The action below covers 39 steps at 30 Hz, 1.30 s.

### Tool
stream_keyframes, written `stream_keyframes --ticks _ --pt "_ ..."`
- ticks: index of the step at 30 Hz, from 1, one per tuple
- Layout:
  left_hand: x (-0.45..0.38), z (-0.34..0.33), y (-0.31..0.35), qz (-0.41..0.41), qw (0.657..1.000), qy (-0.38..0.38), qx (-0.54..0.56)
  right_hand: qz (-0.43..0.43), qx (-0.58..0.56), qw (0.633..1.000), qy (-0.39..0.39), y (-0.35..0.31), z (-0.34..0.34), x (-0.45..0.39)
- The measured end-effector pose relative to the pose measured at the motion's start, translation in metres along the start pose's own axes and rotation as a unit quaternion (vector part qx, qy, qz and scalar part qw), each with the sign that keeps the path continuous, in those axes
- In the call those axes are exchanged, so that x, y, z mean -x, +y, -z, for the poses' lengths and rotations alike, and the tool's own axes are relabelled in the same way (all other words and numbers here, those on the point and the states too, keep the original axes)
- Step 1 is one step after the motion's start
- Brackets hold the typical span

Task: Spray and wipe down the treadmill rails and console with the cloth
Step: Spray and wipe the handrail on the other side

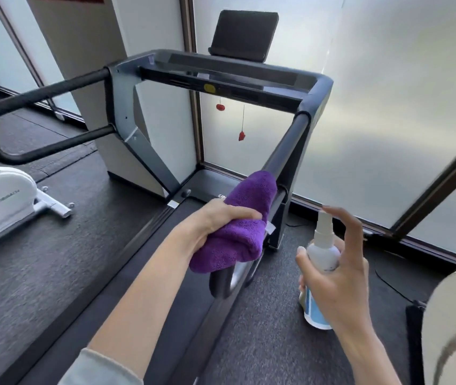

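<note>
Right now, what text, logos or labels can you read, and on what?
White machine: grey logo and brand word, too blurred to read.
Treadmill base: white lettering, cut off by the purple cloth, unreadable.
Spray bottle: blue label, print too small to read.
Console: yellow sticker, no legible text.

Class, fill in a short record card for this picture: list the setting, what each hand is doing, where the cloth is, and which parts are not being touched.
setting: treadmill beside frosted glass panels
left hand: grips purple cloth wrapped round the right rail
right hand: holds white spray bottle, index finger raised above the nozzle
cloth position: near end of the right rail
left rail: no hand on it
console: no hand on it
screen: dark
</note>
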<state>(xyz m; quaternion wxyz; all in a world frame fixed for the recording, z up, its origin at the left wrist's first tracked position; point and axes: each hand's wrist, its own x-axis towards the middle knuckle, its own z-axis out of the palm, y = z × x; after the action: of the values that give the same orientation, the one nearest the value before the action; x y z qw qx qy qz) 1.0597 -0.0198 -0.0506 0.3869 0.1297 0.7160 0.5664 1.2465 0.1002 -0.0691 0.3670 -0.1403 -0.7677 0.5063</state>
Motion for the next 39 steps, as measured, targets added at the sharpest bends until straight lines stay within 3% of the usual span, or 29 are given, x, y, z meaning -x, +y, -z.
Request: stream_keyframes --ticks 5,13,27,39 --pt "-0.001 -0.002 -0.006 -0.009 0.999 0.033 0.005 -0.002 0.011 1.000 0.004 0.003 -0.012 -0.007" --pt "-0.066 -0.012 0.042 0.003 0.992 0.019 -0.127 -0.014 0.010 1.000 0.014 0.019 -0.016 -0.038" --pt "-0.217 -0.032 0.119 0.007 0.989 -0.059 -0.132 -0.039 0.084 0.994 0.050 0.059 -0.023 -0.074" --pt "-0.272 -0.053 0.155 -0.027 0.991 -0.020 -0.131 -0.068 0.084 0.992 0.062 0.059 -0.027 -0.083"
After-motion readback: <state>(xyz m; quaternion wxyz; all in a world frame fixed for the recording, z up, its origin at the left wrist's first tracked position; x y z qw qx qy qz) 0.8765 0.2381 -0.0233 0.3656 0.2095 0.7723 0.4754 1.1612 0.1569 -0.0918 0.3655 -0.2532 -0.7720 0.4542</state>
